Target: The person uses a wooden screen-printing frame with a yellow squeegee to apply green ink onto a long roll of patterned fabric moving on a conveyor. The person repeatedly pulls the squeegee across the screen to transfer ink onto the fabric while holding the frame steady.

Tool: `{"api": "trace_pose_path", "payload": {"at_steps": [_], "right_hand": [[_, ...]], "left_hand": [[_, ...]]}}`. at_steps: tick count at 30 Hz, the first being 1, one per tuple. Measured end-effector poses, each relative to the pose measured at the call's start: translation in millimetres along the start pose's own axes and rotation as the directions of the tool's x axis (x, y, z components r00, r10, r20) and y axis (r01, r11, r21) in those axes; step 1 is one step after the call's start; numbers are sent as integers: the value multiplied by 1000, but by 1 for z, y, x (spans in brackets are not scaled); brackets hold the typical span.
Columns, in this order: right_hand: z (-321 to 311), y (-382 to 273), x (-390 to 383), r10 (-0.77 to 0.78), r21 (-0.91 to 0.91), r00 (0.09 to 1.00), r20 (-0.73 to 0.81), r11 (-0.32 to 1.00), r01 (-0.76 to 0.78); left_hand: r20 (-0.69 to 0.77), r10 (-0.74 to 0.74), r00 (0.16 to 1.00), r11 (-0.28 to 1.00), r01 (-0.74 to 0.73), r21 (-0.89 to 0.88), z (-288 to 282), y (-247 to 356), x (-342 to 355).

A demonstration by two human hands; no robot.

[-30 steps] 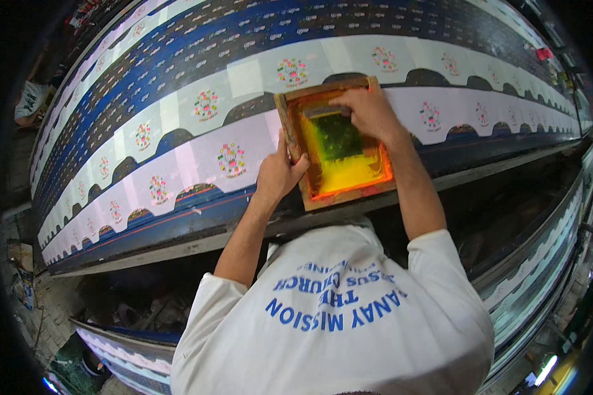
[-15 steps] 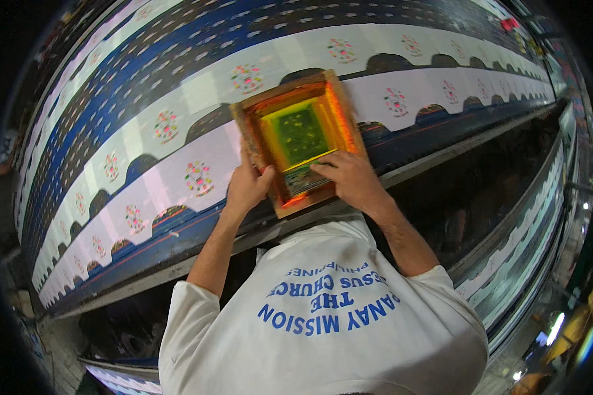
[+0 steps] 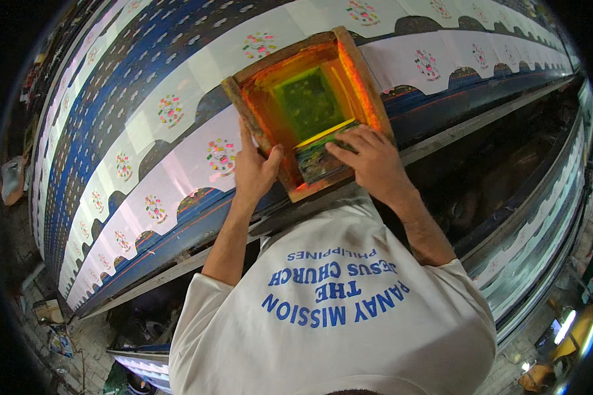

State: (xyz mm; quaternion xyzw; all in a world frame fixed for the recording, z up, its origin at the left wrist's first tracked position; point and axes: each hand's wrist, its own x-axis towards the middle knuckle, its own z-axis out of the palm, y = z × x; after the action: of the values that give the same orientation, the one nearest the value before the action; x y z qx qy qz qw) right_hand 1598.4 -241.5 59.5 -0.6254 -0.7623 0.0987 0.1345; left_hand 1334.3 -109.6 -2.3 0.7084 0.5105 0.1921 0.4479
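The squeegee (image 3: 319, 162), long axis crosswise in the frame (image 3: 286, 56), slants away rightward.

The white shirt (image 3: 336, 342) has loose, short sleeves (image 3: 211, 303), and the hands (image 3: 255, 172) and forearms (image 3: 225, 234) are bare. Blue capital lettering (image 3: 339, 289) crosses the shirt in several lines, the one nearest its neck edge curved.

The left hand (image 3: 255, 172) grips the left side of a tilted wooden frame (image 3: 284, 55); the right hand (image 3: 373, 159) holds a squeegee (image 3: 316, 162) at the frame's near end. Farther inside lies a green rectangle (image 3: 308, 102). Beneath run 2 rows of pale pieces (image 3: 186, 172) with multicoloured prints, along a long dark-blue table (image 3: 435, 97).
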Motion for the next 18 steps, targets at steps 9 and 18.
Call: {"api": "trace_pose_path", "payload": {"at_steps": [9,18], "right_hand": [[-10,75,-23,-26,75,1000,13,997,25],[-9,79,-24,-22,84,999,36,996,19]], "left_hand": [[-105,155,982,986,-160,-47,71,24,28],[-95,53,994,986,-67,-151,76,28,25]]}}
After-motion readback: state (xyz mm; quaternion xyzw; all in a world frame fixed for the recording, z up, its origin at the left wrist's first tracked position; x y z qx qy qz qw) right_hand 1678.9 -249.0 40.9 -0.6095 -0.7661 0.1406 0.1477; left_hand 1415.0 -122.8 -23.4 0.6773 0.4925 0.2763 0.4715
